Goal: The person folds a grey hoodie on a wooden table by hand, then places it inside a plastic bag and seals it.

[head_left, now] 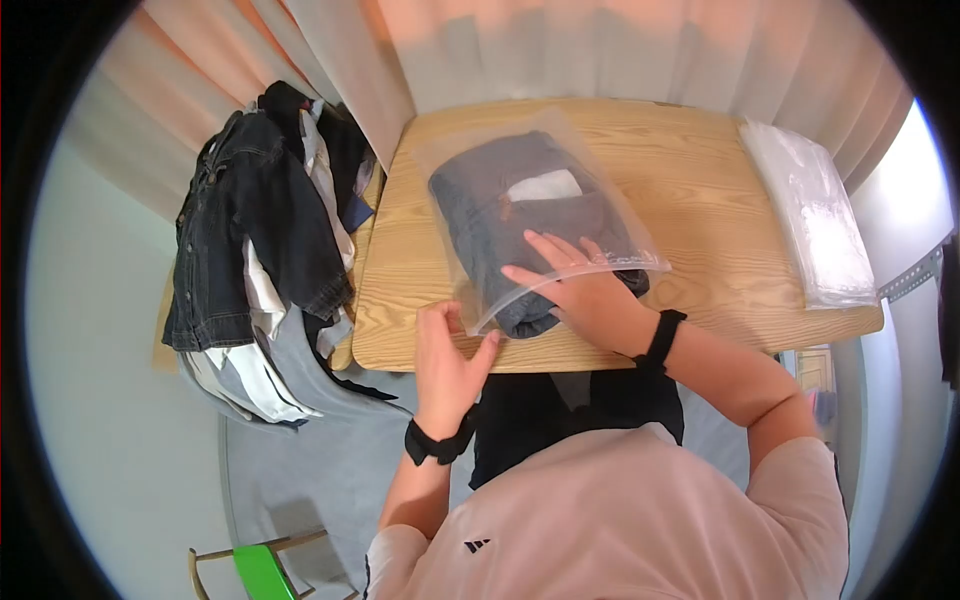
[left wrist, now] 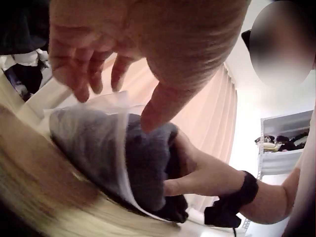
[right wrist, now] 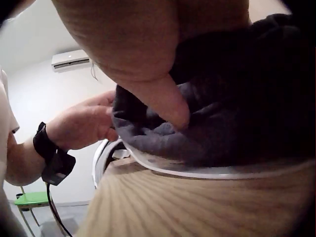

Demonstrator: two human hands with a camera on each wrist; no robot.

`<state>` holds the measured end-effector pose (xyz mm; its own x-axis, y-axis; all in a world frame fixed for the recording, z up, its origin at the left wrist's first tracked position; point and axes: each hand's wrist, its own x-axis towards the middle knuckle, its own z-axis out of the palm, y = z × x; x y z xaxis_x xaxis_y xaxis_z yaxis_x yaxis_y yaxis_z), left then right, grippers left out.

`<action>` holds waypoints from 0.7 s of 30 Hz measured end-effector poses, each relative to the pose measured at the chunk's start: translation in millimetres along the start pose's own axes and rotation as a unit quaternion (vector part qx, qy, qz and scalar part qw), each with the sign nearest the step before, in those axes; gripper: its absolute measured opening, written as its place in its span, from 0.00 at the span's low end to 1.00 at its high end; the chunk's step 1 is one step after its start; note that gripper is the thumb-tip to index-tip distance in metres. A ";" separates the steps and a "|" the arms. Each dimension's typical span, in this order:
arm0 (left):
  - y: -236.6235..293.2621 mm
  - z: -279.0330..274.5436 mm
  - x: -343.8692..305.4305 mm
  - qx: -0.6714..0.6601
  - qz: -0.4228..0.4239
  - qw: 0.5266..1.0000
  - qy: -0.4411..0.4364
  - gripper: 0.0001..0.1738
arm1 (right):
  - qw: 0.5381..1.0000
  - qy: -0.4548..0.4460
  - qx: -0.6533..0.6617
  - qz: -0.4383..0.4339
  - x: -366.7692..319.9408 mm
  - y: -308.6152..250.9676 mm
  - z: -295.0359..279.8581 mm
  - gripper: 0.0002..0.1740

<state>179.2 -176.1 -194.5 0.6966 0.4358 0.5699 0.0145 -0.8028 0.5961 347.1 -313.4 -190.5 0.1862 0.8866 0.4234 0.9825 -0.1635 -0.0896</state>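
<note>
A folded dark grey garment (head_left: 470, 215) with a white patch lies inside a frosted clear plastic bag (head_left: 640, 245) on the table. The bag's open edge faces the person. My right hand (head_left: 590, 300) reaches in through that opening, its fingers stretched out flat over the garment beneath the film. In the right wrist view its thumb (right wrist: 170, 106) presses on the dark folds. My left hand (head_left: 450, 360) is at the left corner of the bag's mouth, thumb and fingers spread apart. From the left wrist, the left hand (left wrist: 143, 44) arches over the bag's edge with nothing between its fingers.
A pile of clothes with a black denim jacket (head_left: 240, 220) hangs over a surface at the left. A stack of clear plastic bags (head_left: 810, 215) lies along the table's right side. Curtains (head_left: 600, 50) hang behind the wooden table (head_left: 700, 290). A green chair (head_left: 265, 572) stands lower left.
</note>
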 end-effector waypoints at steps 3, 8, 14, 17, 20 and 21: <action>-24.6 9.7 2.6 0.059 0.010 0.998 0.001 0.17 | 0.998 0.011 -0.062 -0.025 16.3 -7.6 4.3 0.34; -29.6 29.7 -7.9 -0.020 -0.105 0.994 -0.037 0.09 | 0.994 0.008 -0.110 -0.011 23.5 -22.1 28.2 0.30; -39.7 39.6 -22.9 -0.066 -0.116 0.991 -0.030 0.09 | 0.982 -0.010 -0.146 0.117 58.7 -36.0 49.1 0.30; -40.2 41.1 -24.2 -0.079 -0.088 0.992 -0.034 0.09 | 0.972 -0.046 -0.170 0.152 75.0 -38.3 56.3 0.27; -39.6 41.4 -23.1 -0.082 -0.090 0.992 -0.040 0.10 | 0.986 0.002 -0.094 0.141 65.3 -32.1 41.8 0.29; -39.0 40.8 -23.1 -0.086 -0.090 0.992 -0.033 0.10 | 0.991 0.047 -0.013 0.122 58.4 -27.0 38.1 0.31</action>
<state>191.9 -171.5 -254.0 0.7396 0.5331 0.4109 0.0245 -0.6314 0.7751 331.0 -240.8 -197.7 0.4176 0.7752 0.4740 0.9076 -0.3806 -0.1772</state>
